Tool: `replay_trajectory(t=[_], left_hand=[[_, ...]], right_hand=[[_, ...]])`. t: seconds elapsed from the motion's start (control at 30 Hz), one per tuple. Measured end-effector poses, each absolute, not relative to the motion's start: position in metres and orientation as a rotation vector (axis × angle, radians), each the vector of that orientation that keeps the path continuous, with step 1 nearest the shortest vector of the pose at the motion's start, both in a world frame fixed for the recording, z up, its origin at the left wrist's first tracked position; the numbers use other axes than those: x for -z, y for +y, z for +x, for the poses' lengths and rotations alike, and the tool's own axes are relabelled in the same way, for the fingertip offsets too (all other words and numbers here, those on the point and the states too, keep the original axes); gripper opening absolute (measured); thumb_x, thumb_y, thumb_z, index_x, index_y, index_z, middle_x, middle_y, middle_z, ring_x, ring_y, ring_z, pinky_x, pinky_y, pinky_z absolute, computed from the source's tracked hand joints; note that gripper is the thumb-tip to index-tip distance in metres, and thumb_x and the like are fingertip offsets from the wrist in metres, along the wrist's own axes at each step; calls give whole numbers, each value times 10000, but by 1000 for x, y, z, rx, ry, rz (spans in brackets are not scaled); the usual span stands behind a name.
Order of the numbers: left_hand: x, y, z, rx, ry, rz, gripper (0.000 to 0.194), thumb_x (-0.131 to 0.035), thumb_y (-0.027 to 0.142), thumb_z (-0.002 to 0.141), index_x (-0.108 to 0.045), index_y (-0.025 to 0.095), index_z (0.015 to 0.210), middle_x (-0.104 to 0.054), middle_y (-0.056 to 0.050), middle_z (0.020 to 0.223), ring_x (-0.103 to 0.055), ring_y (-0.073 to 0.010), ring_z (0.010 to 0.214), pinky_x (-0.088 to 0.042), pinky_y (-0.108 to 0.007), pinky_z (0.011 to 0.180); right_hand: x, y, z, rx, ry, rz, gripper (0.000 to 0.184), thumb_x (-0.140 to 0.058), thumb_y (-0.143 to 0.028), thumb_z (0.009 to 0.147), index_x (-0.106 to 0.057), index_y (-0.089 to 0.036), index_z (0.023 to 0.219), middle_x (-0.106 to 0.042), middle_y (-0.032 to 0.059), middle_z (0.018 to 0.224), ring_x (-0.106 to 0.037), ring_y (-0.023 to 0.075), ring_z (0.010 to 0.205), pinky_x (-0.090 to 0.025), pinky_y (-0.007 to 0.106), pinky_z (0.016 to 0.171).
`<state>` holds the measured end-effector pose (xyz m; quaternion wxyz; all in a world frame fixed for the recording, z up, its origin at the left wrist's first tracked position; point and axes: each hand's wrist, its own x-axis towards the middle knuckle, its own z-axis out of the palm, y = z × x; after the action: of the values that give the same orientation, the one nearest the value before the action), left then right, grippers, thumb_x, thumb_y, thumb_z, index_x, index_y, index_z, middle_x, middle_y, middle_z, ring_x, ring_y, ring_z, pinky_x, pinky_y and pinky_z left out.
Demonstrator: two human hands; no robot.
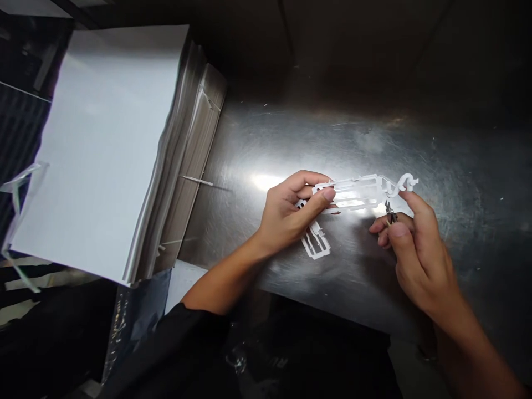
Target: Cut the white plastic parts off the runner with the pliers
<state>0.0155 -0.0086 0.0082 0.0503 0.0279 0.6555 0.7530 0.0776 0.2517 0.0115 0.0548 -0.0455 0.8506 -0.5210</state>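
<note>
Your left hand is closed around the near end of a white plastic moulded frame, thumb on top and fingers curled beneath, holding it just above a scratched metal worktable. The frame runs to the right from that grip, and a curled hook-shaped piece sits at its far end. A second white frame piece shows below the left hand, partly hidden by it; whether it rests on the table or hangs from the grip cannot be told.

Your right hand is curled shut around a small dark cutting tool, only its tip showing between thumb and fingers, while the forefinger reaches up to touch the frame beside the hook. The tip sits just below the frame; whether its blades are open is too small to tell.

The step in hand looks like trimming a part from the frame. The next move likely calls for a steady left grip and a precise placing of the tool's tip at the thin joint near the hook.

A tall stack of white sheets stands to the left on the table.
</note>
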Motion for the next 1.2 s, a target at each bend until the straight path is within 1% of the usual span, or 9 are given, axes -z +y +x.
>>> replay_trajectory(t=[0.2, 0.37, 0.53, 0.63, 0.73, 0.83, 0.93, 1.1, 1.2], left_hand=[[-12, -8, 18, -2176, 2126, 140, 301, -878, 482, 1065, -810, 197, 1134, -825, -13, 833, -818, -176, 747, -656, -268, 728], [-9, -9, 17, -2226, 2073, 186, 231, -884, 414, 1068, -817, 204, 1136, -830, -4, 841, -819, -158, 743, -660, -237, 717], [-8, -9, 16, -2219, 2089, 211, 230, -909, 408, 1045, -831, 210, 1132, -830, -3, 827, -817, -159, 724, -661, -227, 696], [-8, -8, 16, -2210, 2113, 213, 234, -916, 415, 1038, -835, 211, 1120, -826, 0, 806, -810, -155, 701, -658, -222, 684], [-9, -7, 16, -2228, 2117, 227, 219, -929, 397, 1027, -836, 211, 1097, -825, 6, 793, -812, -150, 694, -654, -207, 676], [-8, -7, 17, -2205, 2142, 214, 244, -928, 421, 1025, -835, 207, 1099, -831, -1, 803, -814, -157, 693, -664, -220, 683], [-7, -8, 17, -2162, 2201, 194, 289, -925, 460, 1022, -835, 202, 1115, -831, -9, 805, -809, -164, 687, -673, -240, 690], [-8, -8, 17, -2174, 2231, 240, 257, -928, 435, 1023, -837, 209, 1107, -822, 1, 785, -800, -151, 673, -671, -231, 695], [-8, -7, 17, -2148, 2269, 243, 292, -930, 467, 1017, -836, 206, 1107, -807, 3, 758, -787, -157, 647, -672, -245, 677]], right_hand=[[-9, 249, 78, 1647, 2520, -134, 665, -508, -602, 1285, -311, -300, 1844, -777, 47, 1150, -738, 268, 934, -592, 470, 906], [-11, 249, 77, 1641, 2510, -124, 691, -521, -612, 1283, -296, -302, 1859, -772, 38, 1128, -728, 258, 908, -584, 467, 892], [-14, 249, 77, 1642, 2459, -116, 662, -489, -599, 1296, -268, -361, 1873, -762, 27, 1133, -731, 260, 939, -576, 484, 947], [-17, 249, 76, 1624, 2465, -94, 657, -493, -610, 1291, -282, -379, 1870, -764, 32, 1134, -747, 267, 941, -601, 478, 920], [-19, 248, 76, 1617, 2473, -73, 678, -502, -625, 1282, -303, -344, 1867, -765, 54, 1126, -758, 283, 932, -633, 482, 872], [-19, 247, 75, 1620, 2482, -89, 701, -503, -621, 1280, -298, -304, 1871, -764, 70, 1075, -763, 310, 932, -652, 515, 857], [-17, 246, 75, 1599, 2519, -115, 706, -500, -606, 1282, -266, -310, 1879, -767, 79, 1066, -764, 327, 926, -657, 543, 851], [-17, 246, 75, 1497, 2617, -139, 747, -492, -610, 1279, -207, -287, 1890, -739, 70, 924, -777, 343, 912, -631, 448, 635], [-19, 246, 75, 1452, 2650, -177, 782, -490, -590, 1284, -130, -272, 1902, -769, 81, 975, -782, 321, 870, -586, 383, 527]])
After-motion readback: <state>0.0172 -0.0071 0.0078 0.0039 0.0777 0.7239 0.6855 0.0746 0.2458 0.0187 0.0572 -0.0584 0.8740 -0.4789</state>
